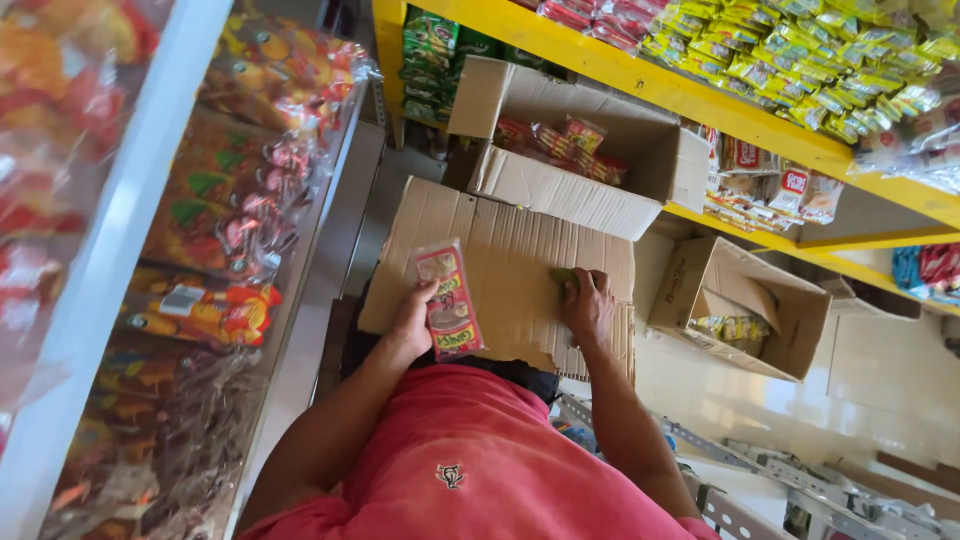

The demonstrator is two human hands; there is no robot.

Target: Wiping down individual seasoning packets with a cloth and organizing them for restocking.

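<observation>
Head view looks straight down past a red shirt [470, 470] at a shop aisle. At the far left a white shelf edge [120, 230] runs up the frame, with clear bags of orange and red snacks [230, 200] stacked beside it. Next comes the left hand [412, 322], closed around a bundle of small red and pink sachets [448, 300], thumb on its near face and fingers hidden behind. The bundle is a narrow rectangle held just above a flattened sheet of cardboard [500, 250]; its long axis runs nearly up and down the frame, tilted slightly, with the top end pointing away from the person toward the shelves and the bottom end toward the shirt. Further right the right hand [587, 300] rests on the same cardboard sheet, fingers curled over a small green packet [562, 274] that is mostly hidden under the fingertips; whether it is gripped or only pressed down I cannot tell. Beyond the sheet stands an open cardboard box [560, 190] with more red sachets inside. To the right a smaller open carton [740, 300] on the floor holds yellow-green packets. Along the top right a yellow shelf [700, 100] carries rows of green and yellow packets [800, 70].
</observation>
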